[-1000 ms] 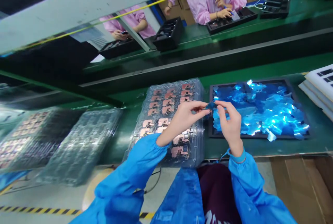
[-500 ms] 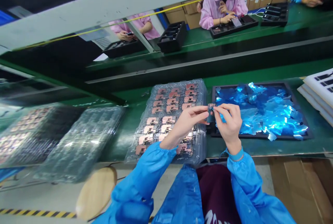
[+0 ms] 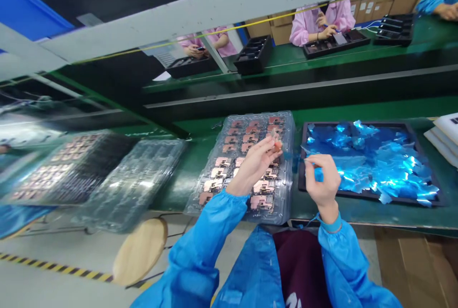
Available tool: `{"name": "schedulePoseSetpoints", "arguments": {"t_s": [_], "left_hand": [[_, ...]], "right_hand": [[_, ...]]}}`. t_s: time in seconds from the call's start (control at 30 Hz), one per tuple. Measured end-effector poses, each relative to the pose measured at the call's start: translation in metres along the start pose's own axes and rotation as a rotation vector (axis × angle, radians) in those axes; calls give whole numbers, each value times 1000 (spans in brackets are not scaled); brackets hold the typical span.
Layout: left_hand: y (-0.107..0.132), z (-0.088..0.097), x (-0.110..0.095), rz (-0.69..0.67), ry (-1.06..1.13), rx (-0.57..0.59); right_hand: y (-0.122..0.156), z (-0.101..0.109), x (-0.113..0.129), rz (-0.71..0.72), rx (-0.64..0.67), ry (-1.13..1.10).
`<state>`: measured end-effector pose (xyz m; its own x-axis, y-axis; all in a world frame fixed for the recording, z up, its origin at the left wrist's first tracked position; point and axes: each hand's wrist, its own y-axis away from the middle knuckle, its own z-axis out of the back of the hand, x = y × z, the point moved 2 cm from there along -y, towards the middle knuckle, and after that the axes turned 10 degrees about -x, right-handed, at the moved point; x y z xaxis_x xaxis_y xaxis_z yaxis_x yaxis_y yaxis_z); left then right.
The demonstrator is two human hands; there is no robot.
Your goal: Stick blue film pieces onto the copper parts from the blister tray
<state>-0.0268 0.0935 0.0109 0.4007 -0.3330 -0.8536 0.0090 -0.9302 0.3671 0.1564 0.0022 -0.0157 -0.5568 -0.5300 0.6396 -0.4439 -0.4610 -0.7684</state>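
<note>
My left hand (image 3: 255,164) is above the right part of a clear plastic tray (image 3: 288,193), its fingertips closed on a small copper-coloured circuit board (image 3: 278,144). Rows of similar boards (image 3: 264,186) lie in the tray's pockets. To the right, near the left edge of a black tray (image 3: 302,181), my right hand (image 3: 323,180) is closed in a pinch. A thin, blurred piece of blue film (image 3: 295,156) seems to trail from its fingertips toward the left hand. Loose crumpled blue film pieces (image 3: 386,164) fill the black tray.
On the left stand a stack of clear trays (image 3: 143,174) and another stack with boards (image 3: 67,164). White foam sheets (image 3: 445,141) lie at the right. A shelf beam (image 3: 214,7) crosses above. People in pink sleeves (image 3: 302,26) work at the far bench. A round stool (image 3: 141,250) is below.
My hands have come apart: the right has drawn away from the board toward the black tray, while the left keeps the board over the clear tray. The view has shifted left.
</note>
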Motion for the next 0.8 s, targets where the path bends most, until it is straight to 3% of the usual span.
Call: {"name": "schedulePoseSetpoints", "arguments": {"t_s": [0.1, 0.2, 0.3, 0.4, 0.47, 0.53, 0.67, 0.8], "left_hand": [[-4, 6, -2, -72, -1, -92], [-2, 6, -4, -115, -27, -93], [0, 3, -3, -134, -79, -68], [2, -4, 1, -173, -168, -38], [5, -9, 4, -192, -224, -21], [9, -14, 8, -189, -258, -3], [16, -15, 13, -196, -299, -26], [17, -6, -6, -274, -432, -36]], "right_hand": [[-1, 3, -24, -223, -172, 152], [-7, 4, -59, -399, -93, 348], [-11, 5, -84, -418, 26, 547], [-11, 3, -81, -345, 16, 626], [-8, -6, -66, -305, 13, 491], [-3, -19, -48, -327, 90, 248], [5, -43, -23, -529, 298, -78], [5, -45, -19, -671, 317, -205]]}}
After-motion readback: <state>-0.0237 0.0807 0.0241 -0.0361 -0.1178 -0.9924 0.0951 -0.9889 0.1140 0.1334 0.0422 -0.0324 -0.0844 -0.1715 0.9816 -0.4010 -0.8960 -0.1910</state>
